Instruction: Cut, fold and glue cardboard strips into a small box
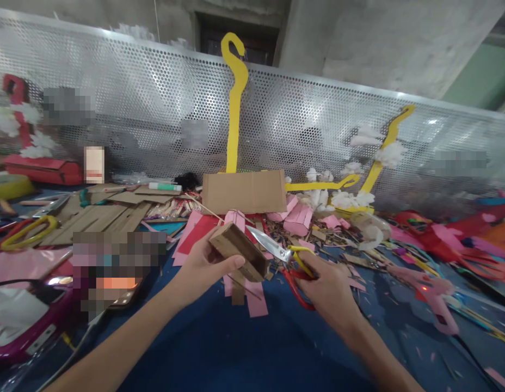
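Observation:
My left hand [207, 267] grips a small brown cardboard box [240, 250], tilted, with the thumb along its near side. Fingers of my right hand [328, 283] are in the handles of a pair of scissors [281, 253], one yellow and one red. The blades point up and left, close to the box's far edge; whether they touch it I cannot tell. Below and behind the box lie pink paper strips [256, 302] and a red sheet [203, 231]. A larger cardboard box [244, 191] stands beyond, with a yellow hook-shaped piece [235, 109] rising from behind it.
A pink glue gun [430, 294] with a lit red light lies at right. Cardboard pieces [97, 218], another pair of scissors [30, 233] and a glue stick [165, 187] are at left. Paper scraps [318, 237] litter the middle. A perforated metal panel [154, 109] closes off the back.

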The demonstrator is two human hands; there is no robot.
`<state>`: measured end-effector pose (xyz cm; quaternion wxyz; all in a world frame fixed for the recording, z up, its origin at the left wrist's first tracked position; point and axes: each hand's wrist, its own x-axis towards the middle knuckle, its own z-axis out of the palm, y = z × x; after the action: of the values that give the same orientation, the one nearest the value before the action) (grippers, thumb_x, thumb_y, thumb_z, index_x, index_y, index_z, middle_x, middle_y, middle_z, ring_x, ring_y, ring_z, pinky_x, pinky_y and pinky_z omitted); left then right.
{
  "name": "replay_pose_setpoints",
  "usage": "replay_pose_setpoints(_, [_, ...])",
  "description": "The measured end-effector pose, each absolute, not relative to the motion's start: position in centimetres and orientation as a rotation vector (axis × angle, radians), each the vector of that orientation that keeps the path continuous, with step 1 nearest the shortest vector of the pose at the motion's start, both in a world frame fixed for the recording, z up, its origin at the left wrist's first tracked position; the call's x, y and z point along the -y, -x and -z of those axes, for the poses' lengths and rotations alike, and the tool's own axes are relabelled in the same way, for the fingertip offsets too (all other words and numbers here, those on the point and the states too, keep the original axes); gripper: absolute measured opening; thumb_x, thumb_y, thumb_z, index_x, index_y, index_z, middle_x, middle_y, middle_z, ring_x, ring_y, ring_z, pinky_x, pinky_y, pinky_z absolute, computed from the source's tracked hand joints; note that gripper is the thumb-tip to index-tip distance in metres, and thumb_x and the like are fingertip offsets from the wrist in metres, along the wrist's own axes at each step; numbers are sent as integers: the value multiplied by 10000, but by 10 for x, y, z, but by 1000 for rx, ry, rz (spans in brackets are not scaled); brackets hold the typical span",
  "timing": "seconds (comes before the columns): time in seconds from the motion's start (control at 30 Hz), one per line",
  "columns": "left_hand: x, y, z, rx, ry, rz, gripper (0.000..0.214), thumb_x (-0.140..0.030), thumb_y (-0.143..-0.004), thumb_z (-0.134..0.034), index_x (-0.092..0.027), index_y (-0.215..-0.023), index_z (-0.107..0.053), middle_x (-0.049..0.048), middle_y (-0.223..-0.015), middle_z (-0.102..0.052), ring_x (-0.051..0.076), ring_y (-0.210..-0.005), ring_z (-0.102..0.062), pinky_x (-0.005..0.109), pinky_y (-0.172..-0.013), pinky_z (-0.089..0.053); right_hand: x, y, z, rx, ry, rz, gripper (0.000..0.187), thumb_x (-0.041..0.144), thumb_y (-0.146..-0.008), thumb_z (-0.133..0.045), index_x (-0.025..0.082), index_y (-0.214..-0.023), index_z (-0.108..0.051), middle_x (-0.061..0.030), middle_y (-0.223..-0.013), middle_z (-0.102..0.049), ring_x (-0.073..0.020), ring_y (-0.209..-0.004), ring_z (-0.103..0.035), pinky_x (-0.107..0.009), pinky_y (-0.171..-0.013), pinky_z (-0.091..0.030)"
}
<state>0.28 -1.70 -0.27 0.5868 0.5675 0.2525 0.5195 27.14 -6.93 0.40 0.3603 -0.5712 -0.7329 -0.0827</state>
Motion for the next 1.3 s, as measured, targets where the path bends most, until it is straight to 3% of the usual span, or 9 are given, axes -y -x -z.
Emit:
replay_pose_setpoints(0.13, [15,-3,4,-599,-1331,-1229,404,-264,-764,-876,-207,-1107,-670,63,-1036,-762,237,-979,-734,343,-849,-614,65,-270,-4,1935,1446,208,49,218,-850,-630,225,-853,-582,-52,-879,-672,-223,-789,-643,-293,-688,-492])
replay_pose_setpoints(0.2, [14,-3,6,-596,-1340,-1220,433,-259,-771,-869,-212,-1149,-662,58,-1028,-759,230,-962,-736,337,-838,-616,65,-269,-5,1961,1430,213,94,234,-861,-648,221,-930,-584,-90,-994,-673,-269,-923,-658,-336,-764,-518])
replay_pose_setpoints(0.3, [14,-3,6,-586,-1325,-1213,479,-250,-769,-866,-215,-1191,-644,56,-1037,-752,229,-954,-733,348,-840,-617,66,-268,-5,1967,1423,233,181,273,-855,-695,219,-983,-579,-112,-1046,-663,-299,-974,-657,-370,-785,-531])
replay_pose_setpoints(0.47, [16,-4,6,-543,-1354,-1185,460,-242,-785,-853,-207,-1199,-655,75,-1084,-748,233,-1020,-715,353,-914,-591,67,-266,-5,1979,1400,182,149,242,-889,-653,219,-1028,-604,-122,-1097,-670,-300,-1027,-664,-391,-828,-548])
replay_pose_setpoints(0.7, [17,-4,6,-512,-1366,-1173,463,-252,-797,-844,-191,-1213,-649,95,-1107,-738,260,-1067,-705,422,-970,-574,68,-266,-2,1916,1319,298,218,139,-824,-626,222,-1026,-632,-104,-1043,-697,-282,-987,-684,-384,-849,-556])
replay_pose_setpoints(0.9, [23,-6,1,-528,-1351,-1135,440,-258,-770,-873,-198,-1136,-636,70,-1062,-733,235,-1013,-711,373,-917,-585,70,-264,-8,1892,1276,387,105,117,-841,-589,221,-856,-603,-75,-880,-687,-231,-812,-685,-316,-720,-551])
replay_pose_setpoints(1.1, [24,-7,-1,-539,-1354,-1132,422,-245,-778,-865,-205,-1122,-625,59,-1041,-733,234,-992,-715,390,-919,-585,71,-263,-12,1867,1263,375,152,87,-816,-532,231,-784,-571,-58,-818,-670,-217,-770,-673,-297,-668,-526])
replay_pose_setpoints(1.3, [19,-6,5,-534,-1345,-1163,422,-243,-781,-860,-212,-1148,-656,77,-1077,-757,256,-1029,-725,397,-925,-593,68,-267,-4,1834,1357,263,152,177,-844,-641,231,-729,-558,-23,-759,-663,-188,-667,-624,-280,-614,-481])
